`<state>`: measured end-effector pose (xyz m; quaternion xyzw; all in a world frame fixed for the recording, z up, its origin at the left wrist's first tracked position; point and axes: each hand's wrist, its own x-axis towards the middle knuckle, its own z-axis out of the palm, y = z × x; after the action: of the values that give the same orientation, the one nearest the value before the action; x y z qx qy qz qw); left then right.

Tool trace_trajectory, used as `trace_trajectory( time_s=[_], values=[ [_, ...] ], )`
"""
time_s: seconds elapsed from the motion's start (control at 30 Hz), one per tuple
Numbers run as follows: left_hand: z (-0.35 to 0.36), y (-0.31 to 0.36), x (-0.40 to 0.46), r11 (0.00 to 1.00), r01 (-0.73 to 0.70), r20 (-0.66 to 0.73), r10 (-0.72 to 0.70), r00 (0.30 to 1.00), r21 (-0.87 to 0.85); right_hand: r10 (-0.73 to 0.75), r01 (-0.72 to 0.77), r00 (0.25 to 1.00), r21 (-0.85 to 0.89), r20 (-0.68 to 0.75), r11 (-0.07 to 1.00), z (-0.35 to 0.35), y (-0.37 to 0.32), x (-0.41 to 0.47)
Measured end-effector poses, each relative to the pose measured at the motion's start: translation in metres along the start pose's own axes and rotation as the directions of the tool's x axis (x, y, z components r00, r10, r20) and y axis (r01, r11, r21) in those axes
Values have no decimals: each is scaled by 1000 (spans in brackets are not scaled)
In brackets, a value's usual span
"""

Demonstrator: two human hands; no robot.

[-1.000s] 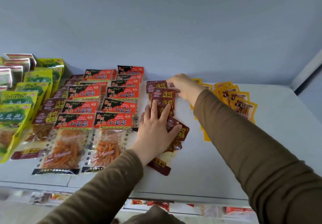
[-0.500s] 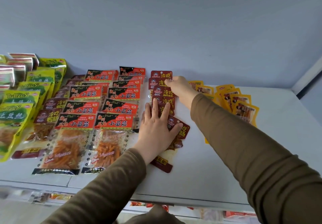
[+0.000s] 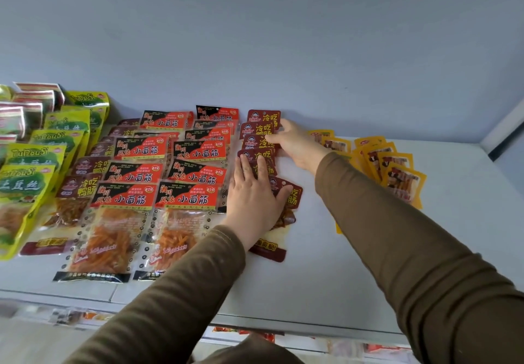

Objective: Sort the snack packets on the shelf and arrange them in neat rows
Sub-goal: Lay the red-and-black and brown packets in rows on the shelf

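Head cam was looking down at a white shelf with both arms in brown sleeves reaching in over the front edge. Nearest thing in play was the front dark red packet of the column, sitting a bit crooked with its bottom end swung toward the right and poking out past the wrist. Left hand lay flat on top of it, fingers straight and slightly spread, thumb out to the right on the packet's red header. So it was pressing down, not grabbing anything.

Further back, the dark red packets overlapped in a column like roof tiles, running up to the back wall. Right hand was at the right edge of that column, fingertips touching the side of the middle headers. Whether it pinched one or just nudged it, I couldn't tell, the curl of those fingers was hidden.

My take on doing this bit well: keep the left palm down as an anchor so the front doesn't slide, and use the right hand to square the edges against one straight line, then twist that crooked front packet back in line. These slick packets probably skate on each other, so small pushes.

Orange-and-black packets sat in rows just left, yellow packets fanned out loosely to the right, green bags far left.
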<state>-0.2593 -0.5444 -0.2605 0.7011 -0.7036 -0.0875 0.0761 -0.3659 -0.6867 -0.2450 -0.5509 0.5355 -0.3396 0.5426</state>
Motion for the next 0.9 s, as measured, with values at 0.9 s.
trace_trajectory(
  time_s=[0.9],
  values=[
    [-30,-45,-65,989,-144,-4,144,990,-23,-254,364,932,-668,260,649,5,-5,-109]
  ],
)
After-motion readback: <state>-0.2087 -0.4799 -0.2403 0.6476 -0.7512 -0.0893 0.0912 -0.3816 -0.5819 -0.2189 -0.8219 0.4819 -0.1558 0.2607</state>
